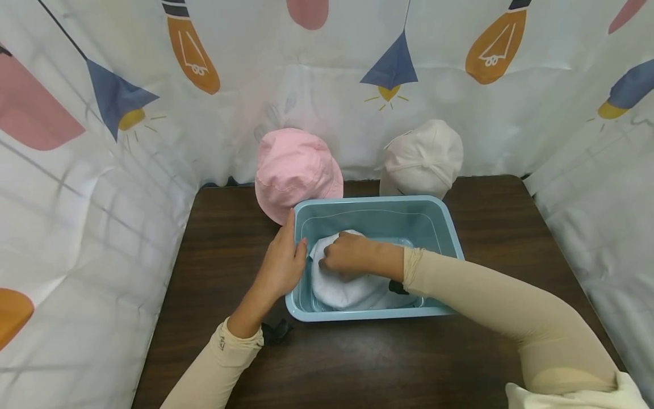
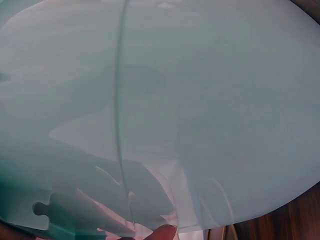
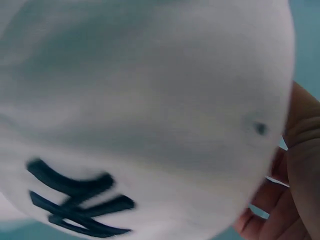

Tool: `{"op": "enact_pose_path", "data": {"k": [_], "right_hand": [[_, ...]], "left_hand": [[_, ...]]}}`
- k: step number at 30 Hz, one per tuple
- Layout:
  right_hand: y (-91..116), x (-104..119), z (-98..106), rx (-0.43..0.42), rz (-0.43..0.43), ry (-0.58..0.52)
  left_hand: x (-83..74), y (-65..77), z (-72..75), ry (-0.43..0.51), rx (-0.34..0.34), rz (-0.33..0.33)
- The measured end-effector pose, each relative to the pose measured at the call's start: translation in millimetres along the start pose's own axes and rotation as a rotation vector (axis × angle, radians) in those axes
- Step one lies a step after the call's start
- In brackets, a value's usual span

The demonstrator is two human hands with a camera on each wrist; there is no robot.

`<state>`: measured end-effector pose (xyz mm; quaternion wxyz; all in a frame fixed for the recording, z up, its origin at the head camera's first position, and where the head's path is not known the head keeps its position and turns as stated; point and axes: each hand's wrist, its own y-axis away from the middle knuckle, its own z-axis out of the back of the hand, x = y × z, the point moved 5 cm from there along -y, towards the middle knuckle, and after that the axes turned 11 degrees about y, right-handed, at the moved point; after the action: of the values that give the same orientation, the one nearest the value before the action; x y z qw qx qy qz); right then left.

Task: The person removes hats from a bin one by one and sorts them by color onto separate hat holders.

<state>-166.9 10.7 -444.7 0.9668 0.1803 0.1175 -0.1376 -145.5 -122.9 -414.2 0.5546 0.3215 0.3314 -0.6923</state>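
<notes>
A light blue plastic basin (image 1: 370,316) stands on the dark wooden table. At its left side, my left hand (image 1: 280,258) holds the rim, thumb over the inner side. Inside the basin lies a white cap (image 1: 334,287) with a dark embroidered logo (image 3: 80,200), plain in the right wrist view. My right hand (image 1: 352,254) reaches in from the right and grips the cap's edge, thumb on one side and fingers behind. The left wrist view is filled by the basin wall (image 2: 210,110), with a fingertip at the bottom.
Behind the basin, a pink bucket hat (image 1: 293,165) sits at the left and an off-white cap (image 1: 426,156) at the right. A white curtain (image 1: 327,74) printed with lamps hangs around the table (image 1: 219,227).
</notes>
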Motion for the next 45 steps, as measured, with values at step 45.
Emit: {"op": "enact_pose_path", "data": {"k": [45], "right_hand": [[172, -103, 138, -0.628, -0.265, -0.323]], "left_hand": [[1.8, -1.6, -0.9, 0.013, 0.005, 0.017]]}}
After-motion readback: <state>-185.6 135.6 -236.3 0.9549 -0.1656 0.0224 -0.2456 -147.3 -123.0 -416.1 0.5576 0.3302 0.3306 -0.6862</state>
